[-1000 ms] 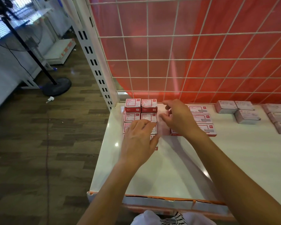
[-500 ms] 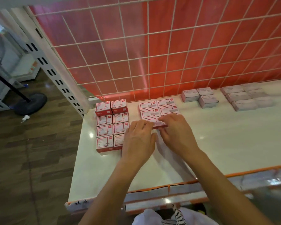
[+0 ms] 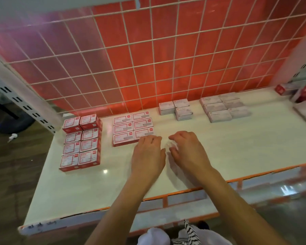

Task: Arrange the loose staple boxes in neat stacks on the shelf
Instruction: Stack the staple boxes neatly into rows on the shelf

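Left hand and right hand flat, fingers loosely spread, gripping nothing, just right of red six-box block on shelf; taller red stacks further left; probably light, rigid card; pinch by long sides.

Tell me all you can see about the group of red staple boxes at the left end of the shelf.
The red staple boxes are small cardboard-looking packs with white labels on top, print too blurred to read. They lie flat in two close columns of four, edges neatly lined up, running from the wire grid toward the front of the white shelf. The far pair looks stacked higher. Neither hand touches them.
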A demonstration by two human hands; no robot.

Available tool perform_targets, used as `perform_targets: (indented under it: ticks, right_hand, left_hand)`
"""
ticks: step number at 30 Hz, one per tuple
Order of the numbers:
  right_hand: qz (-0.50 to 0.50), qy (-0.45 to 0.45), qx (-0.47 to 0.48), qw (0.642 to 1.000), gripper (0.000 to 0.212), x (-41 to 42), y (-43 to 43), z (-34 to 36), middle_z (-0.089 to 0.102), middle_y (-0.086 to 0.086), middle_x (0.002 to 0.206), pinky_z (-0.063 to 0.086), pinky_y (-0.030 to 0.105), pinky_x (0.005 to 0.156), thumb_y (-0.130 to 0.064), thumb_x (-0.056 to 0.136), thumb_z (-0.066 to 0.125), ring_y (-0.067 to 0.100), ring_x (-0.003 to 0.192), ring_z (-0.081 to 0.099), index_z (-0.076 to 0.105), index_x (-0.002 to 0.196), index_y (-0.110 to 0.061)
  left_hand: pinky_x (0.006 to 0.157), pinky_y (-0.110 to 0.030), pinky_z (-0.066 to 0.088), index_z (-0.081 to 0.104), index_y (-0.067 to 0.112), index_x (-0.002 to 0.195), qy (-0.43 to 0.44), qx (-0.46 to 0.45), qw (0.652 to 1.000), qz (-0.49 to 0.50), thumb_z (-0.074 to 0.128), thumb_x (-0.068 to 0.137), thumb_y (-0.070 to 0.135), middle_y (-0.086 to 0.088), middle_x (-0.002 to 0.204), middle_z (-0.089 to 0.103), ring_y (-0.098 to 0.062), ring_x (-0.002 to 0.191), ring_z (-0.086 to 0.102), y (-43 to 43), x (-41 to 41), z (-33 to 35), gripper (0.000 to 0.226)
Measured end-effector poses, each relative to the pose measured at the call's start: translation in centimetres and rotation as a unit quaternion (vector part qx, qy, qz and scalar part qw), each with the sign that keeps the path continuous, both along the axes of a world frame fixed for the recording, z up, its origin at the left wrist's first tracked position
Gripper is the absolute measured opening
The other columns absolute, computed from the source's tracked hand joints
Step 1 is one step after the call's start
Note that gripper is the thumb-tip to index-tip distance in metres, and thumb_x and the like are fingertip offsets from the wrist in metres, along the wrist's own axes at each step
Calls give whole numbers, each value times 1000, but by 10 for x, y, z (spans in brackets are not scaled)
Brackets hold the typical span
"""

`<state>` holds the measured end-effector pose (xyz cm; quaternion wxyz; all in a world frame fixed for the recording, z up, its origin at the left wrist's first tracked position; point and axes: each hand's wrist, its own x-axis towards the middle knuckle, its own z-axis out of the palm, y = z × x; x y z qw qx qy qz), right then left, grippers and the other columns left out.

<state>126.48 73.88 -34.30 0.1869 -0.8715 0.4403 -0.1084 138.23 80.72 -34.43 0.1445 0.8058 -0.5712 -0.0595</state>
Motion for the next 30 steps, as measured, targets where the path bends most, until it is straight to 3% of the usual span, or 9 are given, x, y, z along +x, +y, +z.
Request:
perform_targets:
  ticks: [13, 30]
  right_hand:
    - [15, 23, -13, 1000, 42, -115, -59, -8, 44, 2, 142, 30, 31, 105, -29, 95, 49, 21, 130, 36, 49, 135, -21]
    - [-149, -15, 8, 989, 39, -215, -101, -12, 53, 8, 130, 39, 36, 96, -21, 89, 56, 28, 118, 44, 56, 127, -15]
  left_hand:
    - [106, -29, 32, 39, 25, 143, -12, 12, 1000, -13, 45, 99, 32, 3, 145, 42, -17, 131, 37, -67, -116, -7, 45]
    - [100, -34, 37, 47, 20, 137, 1, 22, 988, -154, 48, 97, 25, -3, 137, 50, -24, 123, 44, -139, -209, -6, 41]
